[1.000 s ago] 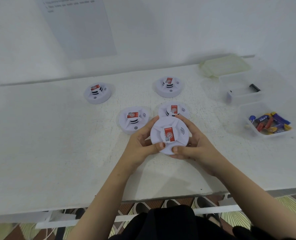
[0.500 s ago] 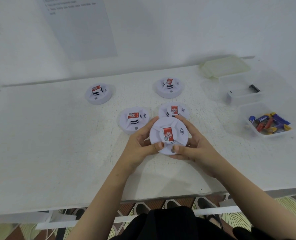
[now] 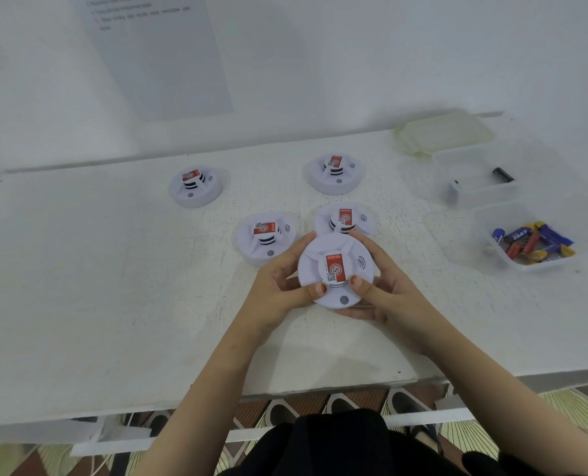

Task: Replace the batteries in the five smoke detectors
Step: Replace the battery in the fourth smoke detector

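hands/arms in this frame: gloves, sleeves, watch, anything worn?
Nothing worn that shows. The left hand and right hand are bare: no gloves, and no rings that can be made out. Both forearms are uncovered up to the frame edge, with no sleeves, watch or bands. Fingernails look short and unpainted. Dark clothing shows at the bottom edge.

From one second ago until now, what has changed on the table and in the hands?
Almost nothing. Both hands, left and right, still grip the same smoke detector; its label has turned very slightly. The four other detectors and the battery tray stayed in place.
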`<state>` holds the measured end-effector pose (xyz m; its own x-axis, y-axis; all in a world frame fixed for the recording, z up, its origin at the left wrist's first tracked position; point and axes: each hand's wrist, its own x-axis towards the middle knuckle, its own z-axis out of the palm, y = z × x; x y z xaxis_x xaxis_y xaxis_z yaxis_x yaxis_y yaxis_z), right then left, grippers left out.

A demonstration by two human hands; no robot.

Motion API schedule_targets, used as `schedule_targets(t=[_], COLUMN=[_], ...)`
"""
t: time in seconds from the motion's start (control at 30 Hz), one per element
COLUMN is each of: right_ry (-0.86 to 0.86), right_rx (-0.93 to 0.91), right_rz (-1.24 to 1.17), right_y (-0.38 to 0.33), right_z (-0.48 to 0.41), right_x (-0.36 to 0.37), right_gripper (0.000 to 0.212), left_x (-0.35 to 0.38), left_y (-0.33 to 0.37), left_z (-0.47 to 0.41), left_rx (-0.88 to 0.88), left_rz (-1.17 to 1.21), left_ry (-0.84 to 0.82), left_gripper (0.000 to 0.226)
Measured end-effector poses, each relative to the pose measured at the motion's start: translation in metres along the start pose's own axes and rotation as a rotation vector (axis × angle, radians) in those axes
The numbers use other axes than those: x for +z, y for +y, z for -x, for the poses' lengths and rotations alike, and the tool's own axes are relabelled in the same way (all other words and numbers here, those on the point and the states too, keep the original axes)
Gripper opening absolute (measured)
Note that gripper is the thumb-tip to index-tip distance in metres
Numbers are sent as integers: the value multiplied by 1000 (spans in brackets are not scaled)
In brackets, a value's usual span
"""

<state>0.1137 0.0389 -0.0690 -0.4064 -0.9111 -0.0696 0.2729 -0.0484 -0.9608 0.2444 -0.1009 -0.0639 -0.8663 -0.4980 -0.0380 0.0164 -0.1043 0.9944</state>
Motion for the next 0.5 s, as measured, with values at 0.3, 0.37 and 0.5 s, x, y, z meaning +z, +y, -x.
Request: schedule_targets(t=[0.3,0.37,0.5], right_ry=[0,-6,-9], right_rx=[16,13,17], right_rz=[-22,-18,-17], right_y=[2,2,3], right_z=[0,0,0], right_x=[1,1,0], right_gripper=[62,62,61], left_x=[0,0,0], left_y=[2,3,3], left_z=[2,2,2], left_rx=[-9,-8,-11], left_rz=[6,7,4], left_ry=[5,5,7], left_gripper=[64,64,62])
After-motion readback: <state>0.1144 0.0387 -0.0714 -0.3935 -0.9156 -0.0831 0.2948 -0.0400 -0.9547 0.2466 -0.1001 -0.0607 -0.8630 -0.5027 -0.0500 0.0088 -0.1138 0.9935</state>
